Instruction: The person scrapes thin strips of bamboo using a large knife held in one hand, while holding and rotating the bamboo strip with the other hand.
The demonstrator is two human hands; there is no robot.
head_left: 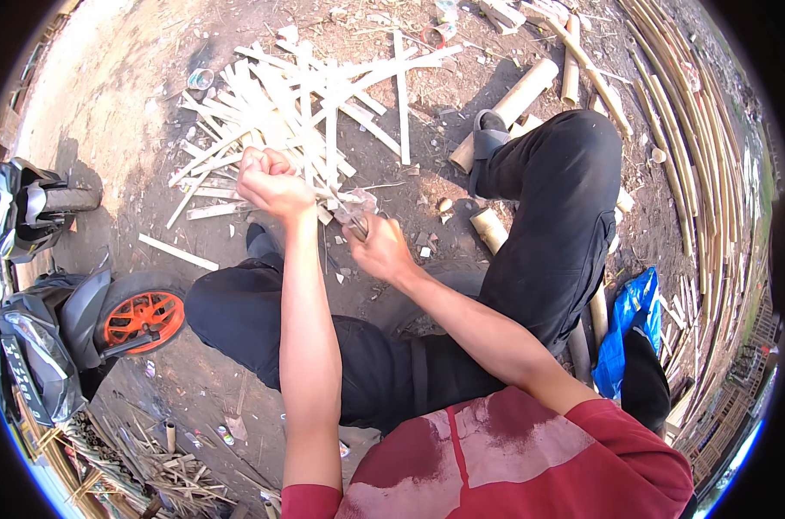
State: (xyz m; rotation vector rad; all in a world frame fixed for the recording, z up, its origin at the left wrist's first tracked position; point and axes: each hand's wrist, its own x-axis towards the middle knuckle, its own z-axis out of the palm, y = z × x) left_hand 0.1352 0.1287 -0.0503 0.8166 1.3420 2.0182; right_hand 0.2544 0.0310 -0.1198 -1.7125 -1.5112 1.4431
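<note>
My left hand (276, 183) is closed in a fist in front of the bright pile of split bamboo strips (258, 95). Glare hides what its fingers hold, if anything. Lower and to the right, my right hand (382, 249) wraps round the handle of a knife (355, 227). Its blade points up and left, toward the gap between my hands, and its tip is hard to make out against the strips. The pale strips lie criss-cross on the dirt, just beyond both hands.
Cut bamboo poles (531, 91) lie by my right foot. Long bamboo poles (699, 130) run along the right side, near a blue plastic sheet (628, 324). A motorcycle wheel (142, 318) with an orange rim stands at left. Scrap bamboo (181, 480) is heaped at lower left.
</note>
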